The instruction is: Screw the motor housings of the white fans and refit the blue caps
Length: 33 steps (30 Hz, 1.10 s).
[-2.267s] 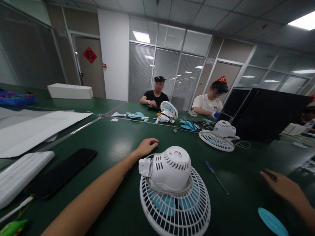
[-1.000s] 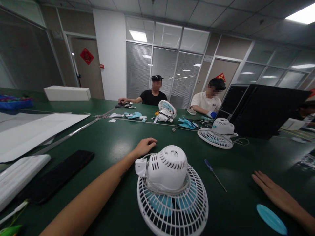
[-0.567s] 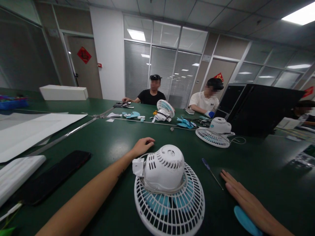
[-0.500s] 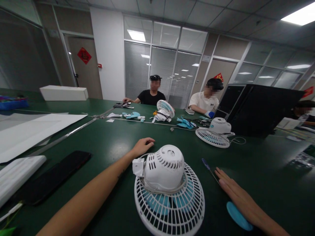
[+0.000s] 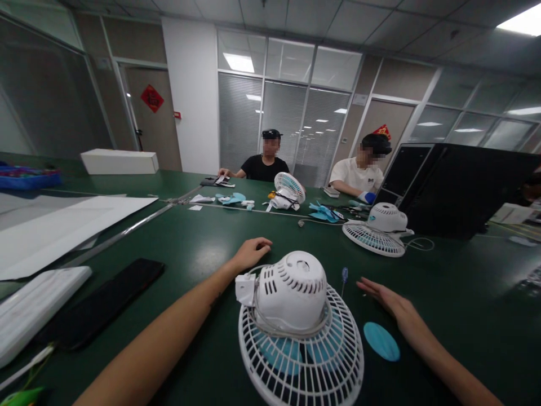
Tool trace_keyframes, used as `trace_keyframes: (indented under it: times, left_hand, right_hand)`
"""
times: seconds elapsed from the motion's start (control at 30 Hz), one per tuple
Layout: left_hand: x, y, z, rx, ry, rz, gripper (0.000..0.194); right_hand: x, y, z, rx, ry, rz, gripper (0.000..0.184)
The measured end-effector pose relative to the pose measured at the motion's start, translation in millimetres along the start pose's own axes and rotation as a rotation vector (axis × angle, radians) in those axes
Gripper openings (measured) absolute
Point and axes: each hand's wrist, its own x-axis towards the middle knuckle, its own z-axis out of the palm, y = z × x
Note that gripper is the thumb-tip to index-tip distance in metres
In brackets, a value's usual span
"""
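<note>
A white fan [image 5: 291,299] lies face down in front of me, its round motor housing upward and blue blades visible through the grille. A cord is wound round the housing. My left hand [image 5: 253,252] rests on the table just beyond the fan's left side, fingers loosely stretched, with nothing in it. To the right of the fan, my right hand [image 5: 386,296] is open, fingers extended and thumb side hidden. Between it and the fan lies a screwdriver [image 5: 345,276], its shaft partly hidden behind the grille. A light-blue oval disc [image 5: 381,341] sits beside my right wrist.
Further off on the green table are another fan [image 5: 376,231], a fan [image 5: 287,190] before a person in black, and loose blue blades [image 5: 324,212]. A black case [image 5: 456,189] stands at right. A phone [image 5: 105,299] and white power strip [image 5: 42,310] lie at left.
The screwdriver and the blue disc have shifted left toward the fan, and the screwdriver has turned. My right hand has moved left as well. My left hand stays in place; the view has swung slightly.
</note>
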Motion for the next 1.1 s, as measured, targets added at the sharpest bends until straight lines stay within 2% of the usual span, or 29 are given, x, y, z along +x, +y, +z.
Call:
trace_keyframes:
  times: [0.13,0.27,0.37,0.5,0.57,0.7,0.83,0.97,1.1]
  left_hand:
    - [1.3,-1.0,0.2,0.005,-0.002,-0.002,0.030]
    - [1.5,-0.1,0.1,0.010,-0.003,-0.007,0.030]
    - [-0.1,2.4,-1.1,0.014,-0.004,-0.008,0.030]
    - [-1.5,4.4,-2.5,0.012,-0.004,-0.010,0.029]
    - [-1.6,4.4,-2.6,0.008,-0.001,-0.012,0.029]
    - [-1.7,4.7,-2.5,-0.006,0.001,-0.018,0.029]
    - [-3.0,7.2,-2.7,-0.034,0.004,-0.031,0.028]
    - [-5.1,10.9,-2.9,-0.080,0.007,-0.060,0.027]
    - [-3.2,23.0,-8.7,-0.163,-0.006,-0.089,0.030]
  right_hand:
    - [-12.0,5.7,-10.8,-0.199,-0.005,-0.093,0.056]
    - [-6.0,-1.0,-15.2,-0.378,-0.044,-0.222,0.042]
    - [5.9,-4.1,-14.8,-0.436,-0.072,-0.254,0.039]
    - [17.3,-2.5,-11.2,-0.472,0.041,-0.245,0.050]
    - [21.1,-2.9,-9.4,-0.469,0.044,-0.246,0.052]
    - [28.9,-8.7,-7.5,-0.411,-0.044,-0.326,0.034]
    - [34.8,-9.0,-6.9,-0.332,0.015,-0.324,0.029]
    - [36.8,2.1,-9.1,-0.230,0.099,-0.280,0.035]
    - [39.3,12.3,-12.9,-0.071,0.172,-0.218,0.053]
